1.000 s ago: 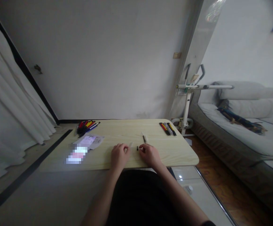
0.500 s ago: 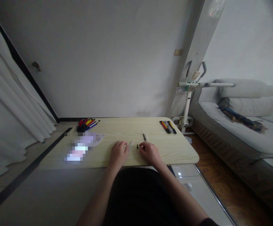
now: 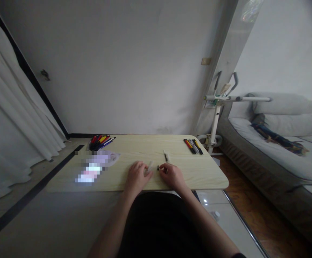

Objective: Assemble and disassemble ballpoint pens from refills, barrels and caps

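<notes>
Both my hands rest near the front edge of a light wooden table (image 3: 204,175). My left hand (image 3: 137,177) is curled round a pale pen barrel (image 3: 149,166) that sticks out past its fingers. My right hand (image 3: 172,175) pinches a small dark pen part (image 3: 158,167) a little to the right of that barrel. A thin pen refill (image 3: 166,156) lies on the table just beyond my right hand.
A bunch of coloured pens (image 3: 100,142) lies at the back left, a smaller row of pens (image 3: 193,146) at the back right. Papers (image 3: 102,159) lie left of my hands. An exercise machine (image 3: 215,118) and a sofa (image 3: 276,143) stand to the right.
My left hand has moved slightly right, closer to the right hand, bringing the pale barrel nearer the dark part. The view has shifted a little.
</notes>
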Demonstrator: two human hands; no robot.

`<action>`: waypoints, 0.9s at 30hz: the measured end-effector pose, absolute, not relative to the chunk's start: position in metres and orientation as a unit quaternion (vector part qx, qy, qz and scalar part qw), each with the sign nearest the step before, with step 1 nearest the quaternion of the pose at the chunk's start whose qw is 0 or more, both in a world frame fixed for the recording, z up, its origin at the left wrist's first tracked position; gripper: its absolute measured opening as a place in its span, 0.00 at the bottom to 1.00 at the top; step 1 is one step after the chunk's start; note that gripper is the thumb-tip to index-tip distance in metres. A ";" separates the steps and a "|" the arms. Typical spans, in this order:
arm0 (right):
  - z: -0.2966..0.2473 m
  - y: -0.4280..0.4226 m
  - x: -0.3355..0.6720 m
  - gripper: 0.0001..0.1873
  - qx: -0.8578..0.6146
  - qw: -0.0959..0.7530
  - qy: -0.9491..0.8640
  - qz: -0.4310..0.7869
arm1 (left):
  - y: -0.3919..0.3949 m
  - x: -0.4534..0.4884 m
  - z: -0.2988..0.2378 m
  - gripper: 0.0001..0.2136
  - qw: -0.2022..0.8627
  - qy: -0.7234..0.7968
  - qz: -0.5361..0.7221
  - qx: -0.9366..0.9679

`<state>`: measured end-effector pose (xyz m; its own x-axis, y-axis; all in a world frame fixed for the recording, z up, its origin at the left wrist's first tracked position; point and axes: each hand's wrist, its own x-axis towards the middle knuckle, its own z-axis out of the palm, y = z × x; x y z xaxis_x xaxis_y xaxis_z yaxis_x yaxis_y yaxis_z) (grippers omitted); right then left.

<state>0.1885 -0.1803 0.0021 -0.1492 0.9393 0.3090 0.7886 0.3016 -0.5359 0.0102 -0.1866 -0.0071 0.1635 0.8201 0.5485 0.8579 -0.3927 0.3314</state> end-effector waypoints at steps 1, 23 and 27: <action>0.002 -0.180 0.188 0.09 -0.577 0.302 -0.749 0.125 | -0.187 0.010 -0.008 0.08 0.029 -0.550 -0.338 -0.763; 0.002 -0.177 0.186 0.11 -0.576 0.275 -0.763 0.097 | -0.185 0.008 -0.009 0.05 0.020 -0.571 -0.350 -0.743; 0.003 -0.177 0.185 0.10 -0.577 0.271 -0.765 0.092 | -0.185 0.008 -0.008 0.05 0.021 -0.568 -0.347 -0.746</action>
<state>0.1853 -0.1775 0.0026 -0.1872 0.9326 0.3086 0.8332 0.3172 -0.4529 0.0083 -0.1853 -0.0081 0.1138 0.8335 0.5406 0.8623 -0.3531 0.3629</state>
